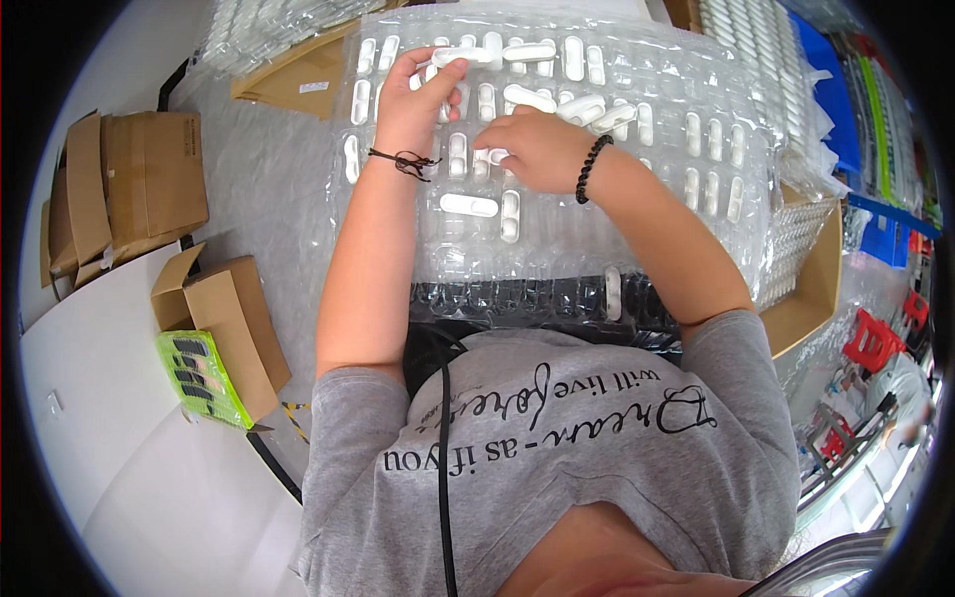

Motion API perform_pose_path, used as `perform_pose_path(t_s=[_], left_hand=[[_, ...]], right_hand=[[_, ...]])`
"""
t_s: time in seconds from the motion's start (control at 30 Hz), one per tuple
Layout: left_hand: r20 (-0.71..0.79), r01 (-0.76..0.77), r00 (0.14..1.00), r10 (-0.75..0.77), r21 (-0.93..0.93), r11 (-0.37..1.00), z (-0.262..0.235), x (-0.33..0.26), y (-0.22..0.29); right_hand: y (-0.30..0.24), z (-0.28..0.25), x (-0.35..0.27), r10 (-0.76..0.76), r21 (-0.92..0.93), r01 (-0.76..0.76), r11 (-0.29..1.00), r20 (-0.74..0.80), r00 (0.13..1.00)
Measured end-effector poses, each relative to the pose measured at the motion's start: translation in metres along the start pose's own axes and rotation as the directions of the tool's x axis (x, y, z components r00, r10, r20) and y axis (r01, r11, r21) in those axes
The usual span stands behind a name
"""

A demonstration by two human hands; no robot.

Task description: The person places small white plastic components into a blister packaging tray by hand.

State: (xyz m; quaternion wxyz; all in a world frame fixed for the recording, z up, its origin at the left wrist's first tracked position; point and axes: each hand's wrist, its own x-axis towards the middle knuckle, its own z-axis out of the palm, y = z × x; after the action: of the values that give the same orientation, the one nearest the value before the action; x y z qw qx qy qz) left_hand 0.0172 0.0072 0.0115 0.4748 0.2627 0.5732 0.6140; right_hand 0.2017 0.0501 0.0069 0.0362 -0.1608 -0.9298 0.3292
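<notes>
A clear plastic blister tray (696, 209) with rows of oblong pockets lies in front of me, many pockets filled with white oblong plastic parts. My left hand (413, 99), with a dark cord bracelet at the wrist, pinches a white part (453, 57) near the tray's far edge. My right hand (537, 149), wearing a black bead bracelet, rests curled on the tray's middle with a small white part (496, 156) at its fingertips. Loose white parts (587, 107) lie piled on the tray just beyond the right hand.
Stacks of similar filled trays (756, 40) sit at the far right and the far left (259, 30). Folded cardboard boxes (129, 179) lie at left; a small open box (234, 328) with a green packet (199, 376) sits nearer. Cardboard (811, 298) flanks the right; blue bins beyond.
</notes>
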Motion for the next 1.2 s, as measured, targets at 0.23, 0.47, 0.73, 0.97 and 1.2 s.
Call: perform_pose_path(t_s=[0.23, 0.47, 0.73, 0.97, 1.2], left_hand=[[0.018, -0.016, 1.000, 0.015, 0.070, 0.997, 0.001, -0.003, 0.001], [0.176, 0.034, 0.982, -0.067, 0.183, 0.982, 0.004, -0.013, 0.008], [0.357, 0.044, 0.922, -0.147, 0.282, 0.959, 0.000, -0.015, 0.007], [0.384, 0.139, 0.901, -0.204, 0.190, 0.972, 0.002, -0.016, 0.011], [0.375, 0.146, 0.917, -0.132, -0.009, 0.989, -0.003, -0.011, 0.006]], right_hand=[[0.000, -0.024, 0.001, 0.099, 0.402, -0.107, 0.909, 0.039, 0.994], [0.018, -0.031, 0.001, 0.339, 0.923, 0.086, 0.375, -0.223, 0.914], [0.003, -0.029, 0.001, 0.438, 0.772, 0.054, 0.633, -0.415, 0.797], [0.009, -0.021, 0.008, 0.096, 0.528, 0.248, 0.812, -0.541, 0.836], [0.018, -0.020, 0.006, 0.434, 0.912, 0.204, 0.355, -0.354, 0.829]])
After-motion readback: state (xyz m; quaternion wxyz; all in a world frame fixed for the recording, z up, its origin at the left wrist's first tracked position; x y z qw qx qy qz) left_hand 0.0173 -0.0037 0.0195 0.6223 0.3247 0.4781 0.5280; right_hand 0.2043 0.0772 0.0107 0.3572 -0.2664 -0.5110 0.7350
